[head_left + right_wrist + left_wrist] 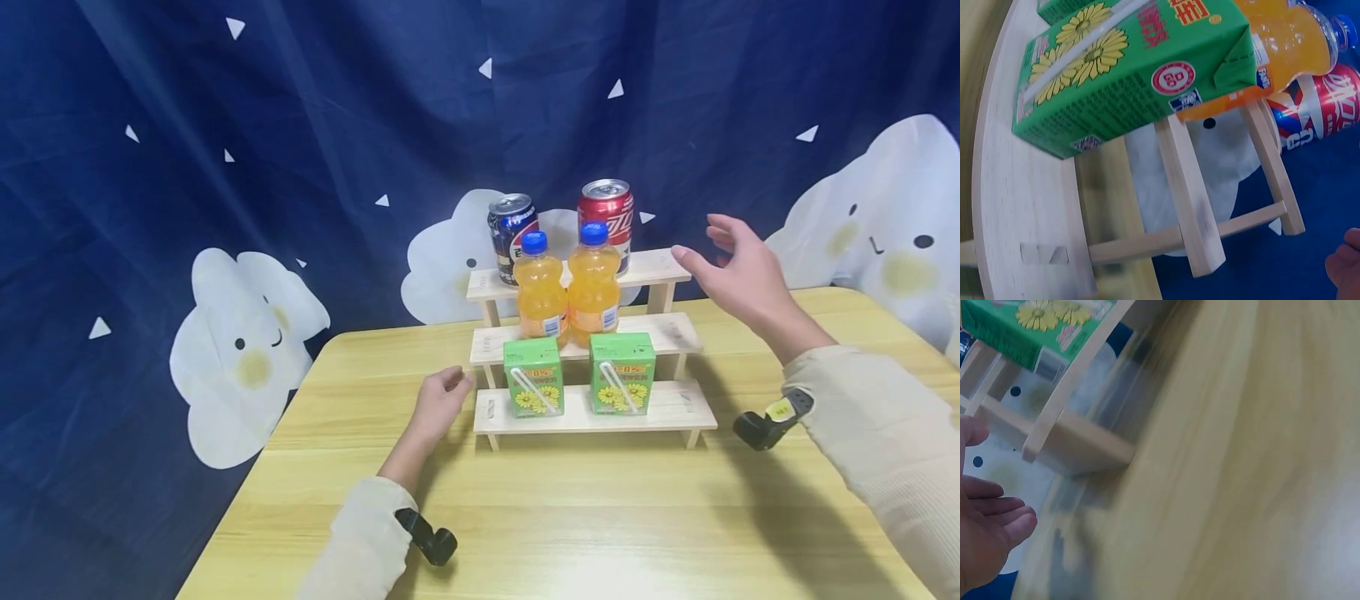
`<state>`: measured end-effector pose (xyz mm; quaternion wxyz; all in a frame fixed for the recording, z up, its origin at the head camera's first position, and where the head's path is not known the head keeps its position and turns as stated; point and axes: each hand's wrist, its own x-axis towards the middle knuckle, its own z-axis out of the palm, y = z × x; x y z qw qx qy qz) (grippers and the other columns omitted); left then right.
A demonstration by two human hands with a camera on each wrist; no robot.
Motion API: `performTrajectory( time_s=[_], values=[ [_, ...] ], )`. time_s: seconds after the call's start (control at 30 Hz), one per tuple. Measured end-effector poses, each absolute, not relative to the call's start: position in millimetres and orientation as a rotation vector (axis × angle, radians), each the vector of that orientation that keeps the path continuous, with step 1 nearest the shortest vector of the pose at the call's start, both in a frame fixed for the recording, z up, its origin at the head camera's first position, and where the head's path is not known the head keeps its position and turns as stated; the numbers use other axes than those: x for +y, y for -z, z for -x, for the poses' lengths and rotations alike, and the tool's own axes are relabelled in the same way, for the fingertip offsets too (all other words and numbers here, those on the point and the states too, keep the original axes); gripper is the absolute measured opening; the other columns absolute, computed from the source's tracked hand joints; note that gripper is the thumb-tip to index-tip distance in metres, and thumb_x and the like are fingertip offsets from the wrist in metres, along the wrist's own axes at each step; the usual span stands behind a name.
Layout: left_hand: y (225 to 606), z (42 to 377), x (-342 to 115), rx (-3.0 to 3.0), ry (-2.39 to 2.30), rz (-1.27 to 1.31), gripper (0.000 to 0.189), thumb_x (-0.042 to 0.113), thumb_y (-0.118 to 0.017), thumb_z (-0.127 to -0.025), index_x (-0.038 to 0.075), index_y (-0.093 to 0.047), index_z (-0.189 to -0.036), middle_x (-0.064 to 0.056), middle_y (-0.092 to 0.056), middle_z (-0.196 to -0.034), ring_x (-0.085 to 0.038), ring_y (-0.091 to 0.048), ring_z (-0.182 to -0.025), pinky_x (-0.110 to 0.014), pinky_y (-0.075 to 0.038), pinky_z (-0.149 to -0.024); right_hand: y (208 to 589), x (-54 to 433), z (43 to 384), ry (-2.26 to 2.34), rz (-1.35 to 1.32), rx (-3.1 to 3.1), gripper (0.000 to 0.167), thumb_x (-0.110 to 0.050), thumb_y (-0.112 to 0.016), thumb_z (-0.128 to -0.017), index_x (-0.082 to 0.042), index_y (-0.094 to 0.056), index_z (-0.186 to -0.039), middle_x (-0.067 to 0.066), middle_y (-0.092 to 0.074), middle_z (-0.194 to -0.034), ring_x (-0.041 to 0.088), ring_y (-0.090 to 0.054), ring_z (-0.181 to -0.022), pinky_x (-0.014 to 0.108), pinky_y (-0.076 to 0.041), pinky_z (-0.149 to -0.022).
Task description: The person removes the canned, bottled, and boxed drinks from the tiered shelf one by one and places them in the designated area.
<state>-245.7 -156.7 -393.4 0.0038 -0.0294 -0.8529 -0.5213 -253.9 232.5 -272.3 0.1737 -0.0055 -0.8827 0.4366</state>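
Note:
A three-step wooden stand (678, 406) holds drinks in the head view. Its lowest step bears two green juice boxes, the left one (534, 379) apart from the right one (622, 375). On the middle step are two orange drink bottles (542, 292) with blue caps, side by side. The top step carries a dark blue can (513, 225) and a red can (611, 208). My left hand (441, 404) is beside the stand's left end, fingers relaxed and holding nothing. Raised near the top step's right end, my right hand (738, 271) has thumb and fingers apart, holding nothing.
The stand is on a light wooden table (360, 450). Behind it hangs a dark blue curtain (360, 108) with white clouds and small triangles. Both wrists wear black cameras, one below the left hand and one below the right.

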Motion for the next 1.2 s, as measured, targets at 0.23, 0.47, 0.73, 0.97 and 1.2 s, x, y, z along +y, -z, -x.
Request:
performTrajectory(
  time_s=[0.23,0.47,0.73,0.97,1.2],
  values=[
    [407,231,-148,-2.518,1.936,0.055,0.052,0.023,-0.053,-0.094,-0.01,-0.043,-0.133,-0.026,-0.05,-0.133,-0.036,-0.051,-0.121,-0.042,-0.045,-0.1,272,223,257,-1.286,0.014,-2.499,0.084,-0.055,-0.052,-0.088,-0.011,-0.017,-0.151,0.02,-0.029,-0.151,0.044,-0.037,-0.13,0.057,-0.034,-0.105],
    [422,220,-141,-2.392,2.016,-0.041,0.049,0.019,-0.055,-0.092,-0.012,-0.046,-0.129,-0.026,-0.05,-0.133,-0.035,-0.048,-0.124,-0.04,-0.041,-0.104,275,208,264,-1.363,-0.01,-2.479,0.084,-0.056,-0.052,-0.088,-0.012,-0.017,-0.151,0.019,-0.028,-0.152,0.04,-0.035,-0.133,0.055,-0.034,-0.106],
    [430,214,-129,-2.248,2.151,-0.072,0.041,0.014,-0.054,-0.092,-0.01,-0.052,-0.125,-0.024,-0.058,-0.122,-0.025,-0.06,-0.107,-0.026,-0.051,-0.091,274,199,268,-1.364,-0.027,-2.501,0.086,-0.059,-0.052,-0.087,-0.015,-0.015,-0.151,0.017,-0.028,-0.152,0.041,-0.038,-0.131,0.057,-0.035,-0.105],
    [432,209,-125,-2.202,2.193,-0.111,0.032,0.014,-0.056,-0.091,-0.008,-0.06,-0.114,-0.015,-0.064,-0.104,-0.012,-0.061,-0.087,-0.02,-0.052,-0.079,270,193,272,-1.374,-0.064,-2.507,0.086,-0.058,-0.053,-0.087,-0.015,-0.015,-0.151,0.016,-0.028,-0.152,0.037,-0.032,-0.135,0.057,-0.032,-0.107],
    [434,210,-122,-2.153,2.239,-0.096,0.033,0.013,-0.054,-0.092,-0.011,-0.059,-0.114,-0.018,-0.065,-0.102,-0.012,-0.063,-0.085,-0.021,-0.054,-0.08,268,185,279,-1.4,-0.073,-2.523,0.086,-0.057,-0.054,-0.087,-0.015,-0.015,-0.151,0.016,-0.028,-0.152,0.039,-0.035,-0.134,0.056,-0.033,-0.106]
  ],
)
